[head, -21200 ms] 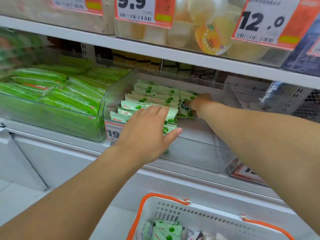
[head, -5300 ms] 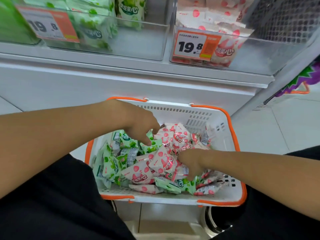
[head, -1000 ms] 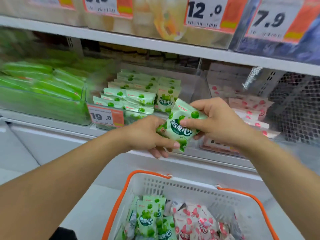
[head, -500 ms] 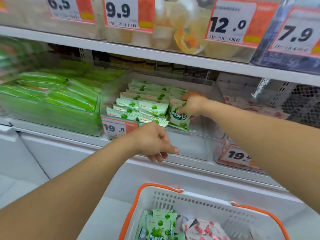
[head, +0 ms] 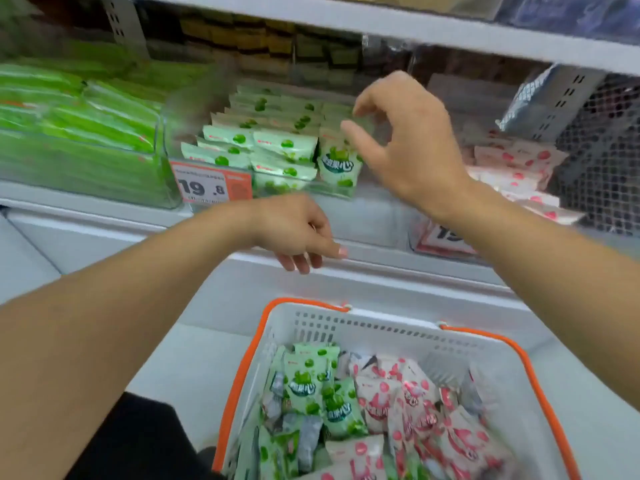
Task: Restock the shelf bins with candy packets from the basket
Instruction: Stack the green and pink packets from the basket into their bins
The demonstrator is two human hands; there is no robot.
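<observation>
**shelfrat:** ok so what changed? Half a second back the right hand (head: 405,140) was down in the clear bin (head: 346,194) pinching a green candy packet (head: 337,164). Now that packet stands upright on its own at the right end of the green rows, just left of and below the fingertips (head: 349,131), and the hand has lifted clear of it. Fingers loosely curled, thumb apart, gripping nothing.

**binwatcher:** yep, released. And the left hand (head: 298,233)?

**shelfrat:** Pretty much where it was, hanging in front of the shelf edge (head: 398,268) below the bin, fingers drooping down, empty too. Can't tell if it actually touches the edge. The 19.8 price tag (head: 211,183) sits up and to the left of it.

**binwatcher:** so one more green one stocked. What's left?

**shelfrat:** Loads. The white basket with orange rim (head: 242,368) is straight below both hands and well under the shelf, still piled with green packets on its left side and pink strawberry packets (head: 408,400) on its right. The pink bin (head: 512,171) is off to the right of the open right hand, partly filled.

**binwatcher:** my guess is both hands drop back to the basket next, since neither carries anything. The frame's a bit smeared, so the camera is probably tilting down.
</observation>
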